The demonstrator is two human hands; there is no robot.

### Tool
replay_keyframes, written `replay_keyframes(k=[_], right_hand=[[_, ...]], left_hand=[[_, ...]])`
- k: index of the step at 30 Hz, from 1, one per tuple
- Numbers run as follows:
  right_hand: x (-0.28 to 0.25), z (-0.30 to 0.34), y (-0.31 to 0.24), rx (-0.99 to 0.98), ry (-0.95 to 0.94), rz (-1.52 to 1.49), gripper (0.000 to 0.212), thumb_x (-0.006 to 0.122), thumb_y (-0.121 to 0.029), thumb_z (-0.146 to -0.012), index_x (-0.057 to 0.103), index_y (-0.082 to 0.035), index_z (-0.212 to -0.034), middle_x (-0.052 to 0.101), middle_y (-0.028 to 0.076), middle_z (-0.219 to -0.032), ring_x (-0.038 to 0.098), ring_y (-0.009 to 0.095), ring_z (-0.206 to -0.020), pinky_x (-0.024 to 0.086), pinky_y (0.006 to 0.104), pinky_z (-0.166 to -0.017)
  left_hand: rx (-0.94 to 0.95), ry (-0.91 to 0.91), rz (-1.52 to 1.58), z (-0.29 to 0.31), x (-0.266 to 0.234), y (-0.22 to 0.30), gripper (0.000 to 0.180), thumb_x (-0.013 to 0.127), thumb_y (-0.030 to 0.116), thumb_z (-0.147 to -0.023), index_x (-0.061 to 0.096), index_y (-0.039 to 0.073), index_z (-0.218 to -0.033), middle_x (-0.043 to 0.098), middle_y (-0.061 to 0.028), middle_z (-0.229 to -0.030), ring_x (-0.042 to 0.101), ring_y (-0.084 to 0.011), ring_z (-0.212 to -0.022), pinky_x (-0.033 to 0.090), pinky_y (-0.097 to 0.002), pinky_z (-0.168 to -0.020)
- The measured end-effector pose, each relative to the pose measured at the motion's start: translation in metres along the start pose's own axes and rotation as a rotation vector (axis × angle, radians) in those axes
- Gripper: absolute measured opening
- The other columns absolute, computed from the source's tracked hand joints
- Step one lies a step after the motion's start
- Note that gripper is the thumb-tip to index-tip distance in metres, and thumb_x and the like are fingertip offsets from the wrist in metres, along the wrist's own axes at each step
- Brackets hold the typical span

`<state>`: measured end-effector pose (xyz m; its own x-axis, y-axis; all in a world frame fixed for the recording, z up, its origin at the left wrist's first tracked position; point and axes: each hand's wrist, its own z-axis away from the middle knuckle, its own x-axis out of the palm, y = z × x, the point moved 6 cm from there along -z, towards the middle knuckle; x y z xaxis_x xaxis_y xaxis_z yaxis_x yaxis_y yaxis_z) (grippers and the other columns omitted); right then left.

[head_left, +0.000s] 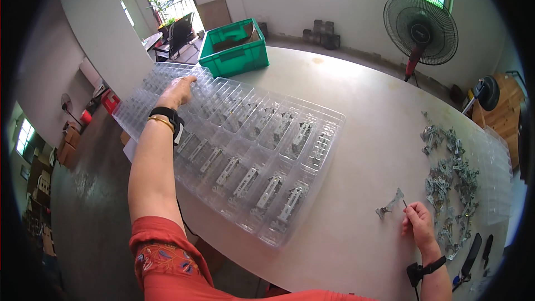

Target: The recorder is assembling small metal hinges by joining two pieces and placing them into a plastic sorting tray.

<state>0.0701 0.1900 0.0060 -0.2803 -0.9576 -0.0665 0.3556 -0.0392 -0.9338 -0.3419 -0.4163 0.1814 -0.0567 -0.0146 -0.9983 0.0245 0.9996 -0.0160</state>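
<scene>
My left hand [179, 92] reaches far out over the clear plastic compartment tray [334, 120] at the left of the table. It is at the tray's far left part, and its fingertips are hidden among the dividers. Rows of silvery metal parts [270, 192] lie in many of the compartments. Over at the right, my right hand [419, 224] is closed, with thumb and forefinger pinched on the end of a small metal bracket [398, 195]. This bracket is just above or on the tabletop, I cannot tell which. A loose pile of similar metal parts [446, 181] lies right beside this hand.
A green crate [237, 58] stands at the table's far edge, behind the tray. Clear plastic trays [493, 173] sit beyond the pile on the right. Near the lower right lie black-handled tools [473, 253]. A pedestal fan [421, 33] stands past the table.
</scene>
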Motion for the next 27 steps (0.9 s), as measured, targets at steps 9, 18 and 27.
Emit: replay_keyframes(k=[9,18,27], right_hand=[[0.006,0.000,-0.002,-0.011,-0.007,-0.023,0.015,0.056,-0.022,-0.102,0.056,-0.007,-0.097,0.058,0.000,-0.069,0.054,0.009,-0.054,0.048,0.0251,-0.049],[0.003,0.001,-0.002,-0.011,-0.011,-0.029,0.015,0.056,-0.023,-0.102,0.056,-0.008,-0.098,0.058,-0.001,-0.071,0.055,0.008,-0.058,0.048,0.0248,-0.051],[-0.009,0.004,0.002,-0.077,-0.038,-0.086,0.016,0.056,-0.024,-0.102,0.056,-0.009,-0.098,0.058,-0.001,-0.074,0.056,0.008,-0.061,0.051,0.0255,-0.054]], left_hand=[[0.105,0.006,-0.101,0.014,-0.012,0.011,0.055,0.054,-0.002,-0.084,0.055,0.008,-0.138,0.055,-0.0196,-0.140,0.051,-0.0337,-0.132,0.042,-0.0411,-0.110],[0.484,0.036,0.106,0.099,-0.035,0.099,0.037,0.066,0.013,-0.086,0.064,0.004,-0.121,0.064,-0.0186,-0.124,0.062,-0.0354,-0.115,0.048,-0.0403,-0.099],[0.671,0.068,0.312,0.251,-0.077,0.213,0.026,0.069,0.009,-0.085,0.065,-0.002,-0.108,0.066,-0.0196,-0.111,0.064,-0.0338,-0.096,0.051,-0.0402,-0.085]])
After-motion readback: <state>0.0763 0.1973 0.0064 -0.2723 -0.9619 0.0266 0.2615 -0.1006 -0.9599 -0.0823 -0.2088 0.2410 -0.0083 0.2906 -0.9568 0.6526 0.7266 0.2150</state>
